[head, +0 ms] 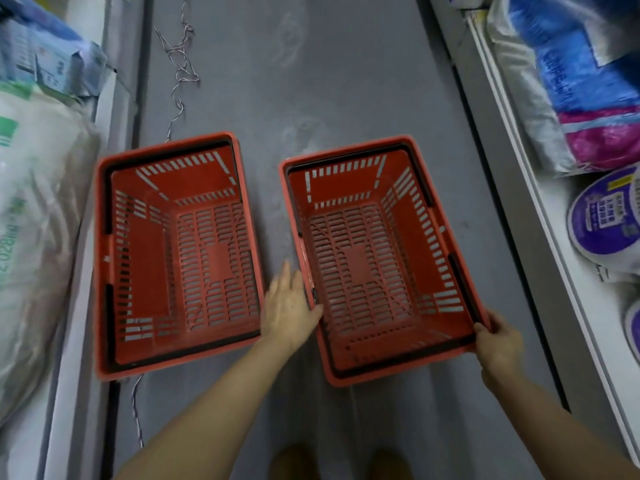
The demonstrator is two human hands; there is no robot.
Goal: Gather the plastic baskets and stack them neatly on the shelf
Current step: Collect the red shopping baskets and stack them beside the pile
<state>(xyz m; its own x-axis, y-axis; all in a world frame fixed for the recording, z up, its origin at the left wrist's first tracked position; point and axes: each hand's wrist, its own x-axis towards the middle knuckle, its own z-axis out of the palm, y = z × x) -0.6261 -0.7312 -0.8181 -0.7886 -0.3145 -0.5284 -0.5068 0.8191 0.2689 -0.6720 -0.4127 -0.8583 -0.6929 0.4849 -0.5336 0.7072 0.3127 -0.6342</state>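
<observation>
Two empty red plastic baskets with slotted walls and black folded handles lie side by side on the grey floor of a narrow aisle. The left basket (pixel 176 254) sits against the left shelf base, untouched. The right basket (pixel 377 261) is gripped on both sides: my left hand (pixel 289 306) lies flat against its left rim with the thumb hooked over the edge, and my right hand (pixel 498 344) is closed on its near right corner. The basket looks slightly tilted.
A white shelf (pixel 568 258) on the right carries blue and pink packs and purple-labelled packs. On the left shelf (pixel 83 258) lie large white plastic-wrapped bundles. A twisted string (pixel 180 74) trails along the floor behind the left basket. My feet show at the bottom edge.
</observation>
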